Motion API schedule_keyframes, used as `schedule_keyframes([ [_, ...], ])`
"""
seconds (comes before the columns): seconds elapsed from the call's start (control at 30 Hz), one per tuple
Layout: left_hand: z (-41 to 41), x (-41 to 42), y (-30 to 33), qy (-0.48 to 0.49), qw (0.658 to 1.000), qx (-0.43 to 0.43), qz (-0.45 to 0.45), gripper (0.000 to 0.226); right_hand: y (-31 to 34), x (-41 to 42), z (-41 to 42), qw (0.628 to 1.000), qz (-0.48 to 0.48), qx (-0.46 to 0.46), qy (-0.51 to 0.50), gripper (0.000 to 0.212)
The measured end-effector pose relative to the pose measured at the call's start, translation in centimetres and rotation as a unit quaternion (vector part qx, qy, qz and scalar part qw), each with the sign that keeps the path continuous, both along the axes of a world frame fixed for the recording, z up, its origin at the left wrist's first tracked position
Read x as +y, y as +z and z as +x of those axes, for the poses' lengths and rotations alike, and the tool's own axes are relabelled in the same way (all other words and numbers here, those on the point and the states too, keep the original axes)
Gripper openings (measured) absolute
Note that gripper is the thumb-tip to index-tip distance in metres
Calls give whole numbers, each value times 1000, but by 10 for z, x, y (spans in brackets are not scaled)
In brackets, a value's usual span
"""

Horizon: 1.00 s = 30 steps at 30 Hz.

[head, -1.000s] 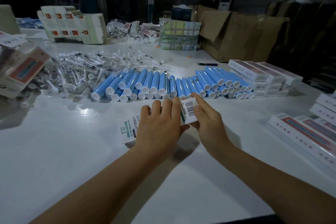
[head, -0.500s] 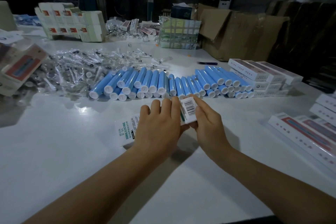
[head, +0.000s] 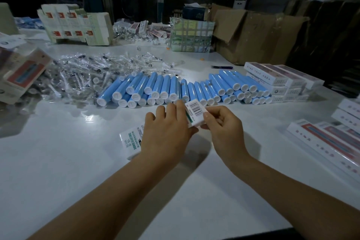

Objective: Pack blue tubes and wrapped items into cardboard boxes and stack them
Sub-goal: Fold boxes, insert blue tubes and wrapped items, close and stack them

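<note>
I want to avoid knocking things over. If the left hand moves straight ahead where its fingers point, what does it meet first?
Most likely the row of blue tubes: the left hand grips the white box, fingers pointing toward their white caps. Depth is uncertain.

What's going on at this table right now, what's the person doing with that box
A person is packing at a white table. Both hands hold one long white box low over the table: the left hand lies over its middle, and the right hand pinches the barcoded end flap. Behind lie a row of blue tubes, a heap of clear-wrapped items to the left, and stacks of finished boxes to the right.
</note>
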State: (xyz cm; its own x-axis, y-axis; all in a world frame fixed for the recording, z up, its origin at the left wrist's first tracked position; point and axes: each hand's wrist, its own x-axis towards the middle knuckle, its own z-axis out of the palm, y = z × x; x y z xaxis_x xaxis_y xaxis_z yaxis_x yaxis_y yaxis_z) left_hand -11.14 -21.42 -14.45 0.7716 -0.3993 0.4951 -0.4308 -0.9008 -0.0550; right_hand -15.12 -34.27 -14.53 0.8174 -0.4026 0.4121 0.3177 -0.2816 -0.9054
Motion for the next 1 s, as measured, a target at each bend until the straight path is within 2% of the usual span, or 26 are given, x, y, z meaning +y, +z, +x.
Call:
schedule_keyframes([
  [0.13, -1, -1, -2, 3, 1000, 0, 16, 74, -2, 2, 1, 998, -34, -12, -48, 22],
  [0.3, -1, -4, -1, 8, 1000, 13, 22, 75, -6, 4, 1, 995, -81, -18, -60, 13],
  [0.43, -1, -1, 0, 8, 999, 4, 31, 73, -4, 1, 1, 997, -61, -12, -49, 15],
  [0.63, 0, -3, -2, -2, 999, 10, 39, 76, -1, 3, 5, 999, 34, 40, -3, 17],
  [0.87, 1, -3, -6, 0, 998, -2, 63, 75, -3, 2, 7, 998, 16, 54, 2, 16],
  [1.0, 3, 0, -1, -3, 999, -3, 37, 74, -1, 4, 5, 998, 21, 41, 37, 21],
])
